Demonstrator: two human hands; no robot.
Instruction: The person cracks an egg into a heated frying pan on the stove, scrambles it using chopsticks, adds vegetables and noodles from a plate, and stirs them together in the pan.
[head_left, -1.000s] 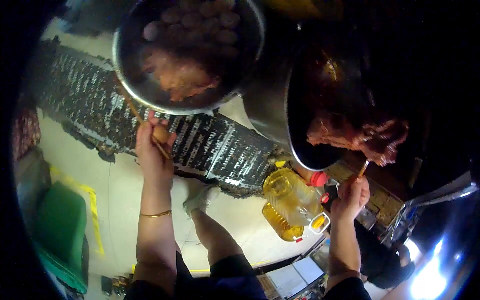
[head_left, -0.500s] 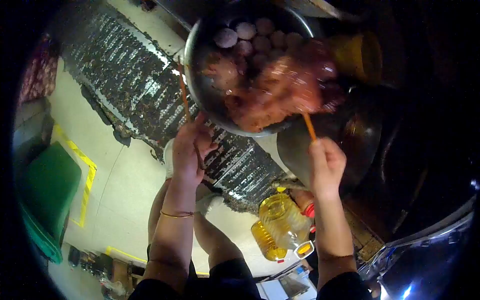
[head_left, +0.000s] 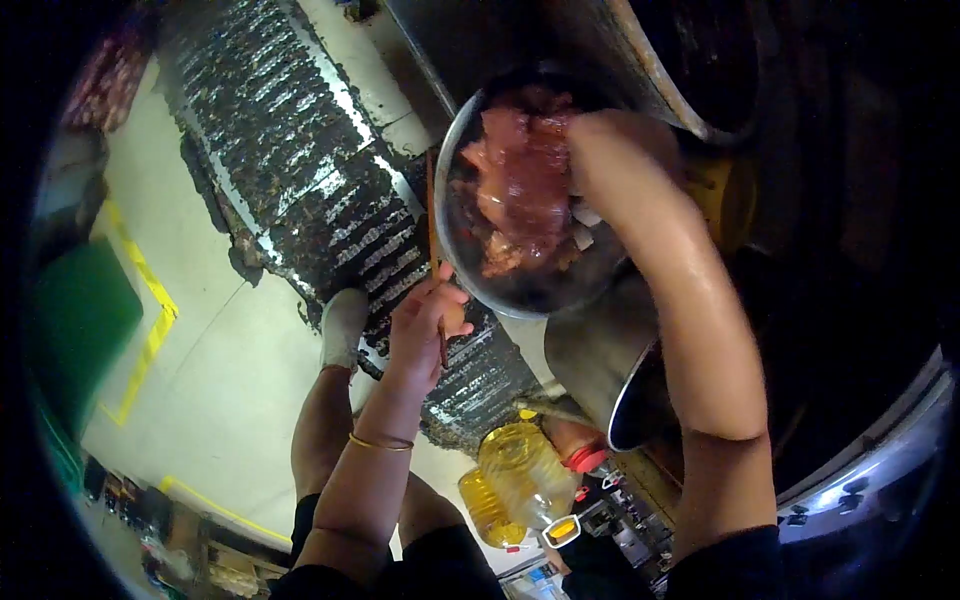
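My left hand (head_left: 430, 325) is closed around a long brown chopstick (head_left: 432, 215), which points up beside the rim of a large metal bowl (head_left: 455, 250). Inside the bowl lies a heap of glossy red-brown meat (head_left: 528, 185), with a few pale pieces (head_left: 585, 225) near its right side. My right hand (head_left: 610, 150) reaches into the bowl from the right, against the meat. Its fingers are hidden, so what it grips does not show.
A metal pot (head_left: 595, 345) stands below the bowl, with a yellow container (head_left: 730, 200) to the right. Large oil bottles (head_left: 520, 470) and a red-lidded jar (head_left: 580, 445) stand on the floor. A dirty drain grate (head_left: 290, 150) runs beneath; a green bin (head_left: 85, 330) is at left.
My right hand has moved up into the bowl; the orange stick it held no longer shows. The meat has shifted and the round balls are out of sight. My left hand keeps its chopstick.
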